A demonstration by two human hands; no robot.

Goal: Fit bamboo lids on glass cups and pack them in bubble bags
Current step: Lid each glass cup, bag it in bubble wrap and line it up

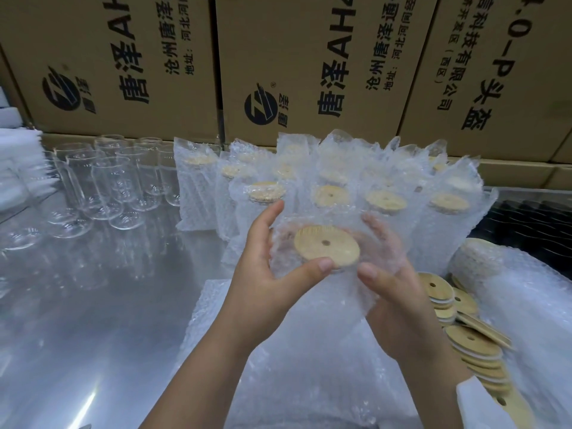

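Risk: left hand and right hand grip clear bubble bag round bamboo-lidded glass cup; slick film, could slip and shatter.

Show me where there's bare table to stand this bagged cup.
Bare steel table front-left, bordered by empty glass cups behind and the bubble bag stack at right. Crowded: packed cups behind the bagged cup, loose lids at right.

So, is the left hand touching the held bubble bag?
Touching. Head view shows the left hand gripping the bubble bag, thumb pressed on it beside the bamboo lid.
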